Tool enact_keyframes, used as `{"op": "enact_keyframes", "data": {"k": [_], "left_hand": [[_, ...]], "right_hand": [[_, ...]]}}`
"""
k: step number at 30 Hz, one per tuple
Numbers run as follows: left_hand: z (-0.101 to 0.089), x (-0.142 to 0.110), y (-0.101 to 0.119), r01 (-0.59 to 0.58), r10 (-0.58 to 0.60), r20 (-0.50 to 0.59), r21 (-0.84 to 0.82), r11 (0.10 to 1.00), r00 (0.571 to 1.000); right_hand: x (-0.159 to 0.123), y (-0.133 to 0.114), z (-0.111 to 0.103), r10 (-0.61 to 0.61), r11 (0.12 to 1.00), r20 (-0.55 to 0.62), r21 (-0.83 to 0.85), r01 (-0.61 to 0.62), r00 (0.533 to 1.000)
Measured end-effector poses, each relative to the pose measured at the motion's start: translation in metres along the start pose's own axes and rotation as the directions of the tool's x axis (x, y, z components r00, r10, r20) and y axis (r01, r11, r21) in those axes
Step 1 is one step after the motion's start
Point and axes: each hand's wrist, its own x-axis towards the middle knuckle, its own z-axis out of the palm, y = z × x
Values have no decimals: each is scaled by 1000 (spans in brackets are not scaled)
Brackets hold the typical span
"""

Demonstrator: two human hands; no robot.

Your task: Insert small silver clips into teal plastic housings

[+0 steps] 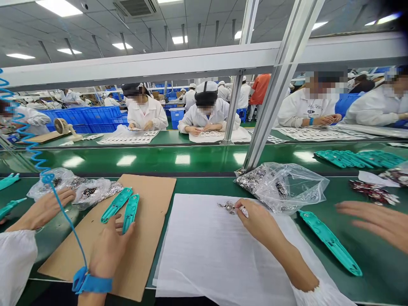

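My left hand (108,248), with a blue wrist strap (91,282) and coiled cord, rests on a brown cardboard sheet (149,238). Its fingers are closed on the near end of a teal plastic part (131,211). A second teal part (116,205) lies just left of it. My right hand (258,221) is stretched over a white foam sheet (216,259), its fingertips pinched on a small shiny metal piece at the edge of a little pile of metal pieces (228,207).
A clear bag of metal pieces (283,185) lies beyond my right hand, with a long teal part (330,242) to its right. Co-workers' hands reach in at the left (44,208) and right (376,221). More bags (86,189) sit far left. A metal post (270,106) rises ahead, with several people seated beyond it.
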Motion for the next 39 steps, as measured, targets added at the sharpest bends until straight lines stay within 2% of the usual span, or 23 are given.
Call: {"op": "enact_keyframes", "data": {"k": [3,5,8,12,16,19,23,26,28,31,33,36,39], "left_hand": [[-10,-17,12,-25,31,111,-53,998,993],[-15,-32,24,1,14,159,-99,995,987],[-13,-60,49,8,39,227,-201,979,973],[7,-99,91,-125,229,312,-319,940,922],[33,-129,130,-267,364,395,-279,922,844],[50,-140,147,-364,429,432,-228,903,793],[67,-141,151,-478,506,450,-184,859,735],[71,-134,146,-513,554,460,-224,829,694],[69,-127,141,-534,598,498,-282,797,628],[66,-116,134,-562,666,553,-378,736,501],[65,-110,132,-570,697,568,-423,704,439],[67,-105,131,-585,732,560,-464,666,388],[70,-103,132,-606,768,532,-494,623,356]], "right_hand": [[2,4,2,-55,997,1,51,55,998],[2,7,5,-110,991,2,76,109,994],[-4,12,9,-161,980,2,120,160,987],[-25,13,10,-141,981,-38,129,145,989],[-50,12,10,-107,981,-13,159,108,994],[-63,16,10,-92,976,-6,196,91,996],[-73,23,10,-69,978,22,201,63,997],[-77,22,7,-84,977,18,196,79,996],[-80,15,5,-132,972,21,198,125,991],[-86,-1,3,-223,954,46,215,208,974],[-91,-11,5,-272,937,62,245,249,960],[-97,-22,10,-309,920,57,273,283,949],[-99,-27,19,-319,925,36,229,303,947]]}}
